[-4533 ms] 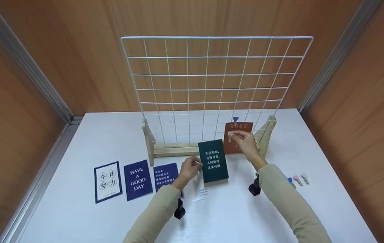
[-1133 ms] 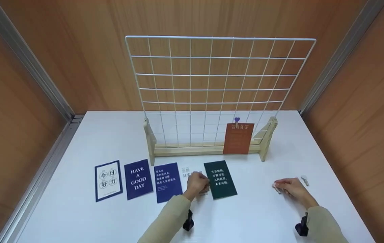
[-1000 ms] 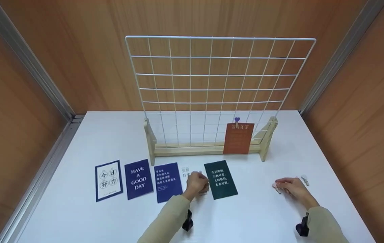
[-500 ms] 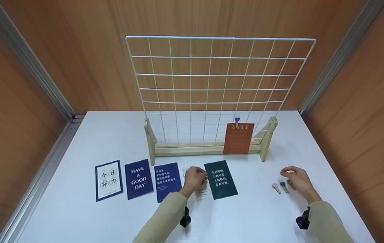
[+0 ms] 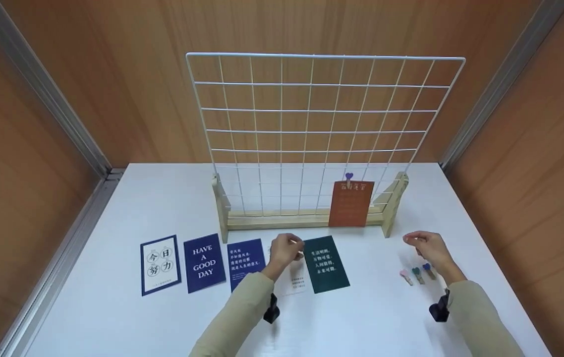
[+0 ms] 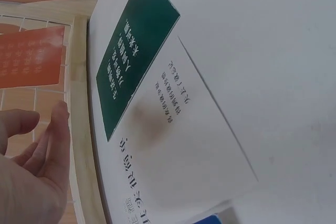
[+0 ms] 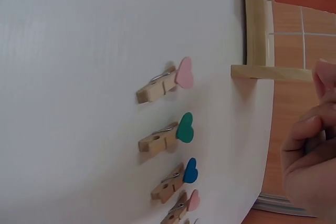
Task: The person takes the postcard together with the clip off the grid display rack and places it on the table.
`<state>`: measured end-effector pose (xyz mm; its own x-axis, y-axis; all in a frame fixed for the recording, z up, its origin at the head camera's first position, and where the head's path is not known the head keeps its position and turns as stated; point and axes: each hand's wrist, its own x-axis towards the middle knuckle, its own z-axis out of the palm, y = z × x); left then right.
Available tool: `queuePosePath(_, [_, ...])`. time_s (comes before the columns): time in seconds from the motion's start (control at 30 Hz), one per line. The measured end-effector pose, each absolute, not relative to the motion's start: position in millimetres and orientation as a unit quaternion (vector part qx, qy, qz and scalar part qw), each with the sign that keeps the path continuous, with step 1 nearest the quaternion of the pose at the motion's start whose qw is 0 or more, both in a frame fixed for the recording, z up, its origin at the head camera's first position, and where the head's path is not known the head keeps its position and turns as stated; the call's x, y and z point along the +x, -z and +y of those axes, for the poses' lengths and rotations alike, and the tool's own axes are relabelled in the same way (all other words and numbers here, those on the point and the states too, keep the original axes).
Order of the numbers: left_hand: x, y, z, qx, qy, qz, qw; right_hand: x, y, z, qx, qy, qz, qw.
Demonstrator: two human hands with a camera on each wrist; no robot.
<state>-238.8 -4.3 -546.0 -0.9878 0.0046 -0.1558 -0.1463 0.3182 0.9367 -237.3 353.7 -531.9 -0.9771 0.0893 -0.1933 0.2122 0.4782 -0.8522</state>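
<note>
My left hand (image 5: 284,251), in the head view, hovers over a white printed card (image 5: 293,283) beside a dark green card (image 5: 326,264). In the left wrist view its thumb and fingers are apart, with nothing between them. My right hand (image 5: 431,249) is raised behind a row of small wooden clothespins (image 5: 418,275) with heart tops. Its fingers are loosely curled, and no object shows in them. The right wrist view shows a pink-heart clothespin (image 7: 160,83), a green-heart one (image 7: 167,136) and a blue-heart one (image 7: 176,182); that hand is partly cut off.
A white wire grid (image 5: 307,110) stands on a wooden base (image 5: 282,221) at the back. A purple-heart clothespin (image 5: 349,178) clips an orange card (image 5: 351,204) to it. Left lie two dark blue cards, one reading HAVE A GOOD DAY (image 5: 204,263), and a white blue-bordered card (image 5: 160,265).
The green card, earlier held up by my left hand, now lies on the table. A pink-heart clothespin has left my right hand and lies with the others. Both hands have risen toward the grid.
</note>
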Motion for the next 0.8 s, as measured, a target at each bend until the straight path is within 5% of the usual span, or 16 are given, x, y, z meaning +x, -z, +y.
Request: queuePosePath(0.8, [-254.4, 520.8, 10.7, 0.055, -0.5, 0.864, 0.013, -275.1, 484.4, 316.8, -0.011, 0.543, 0.839, 0.003])
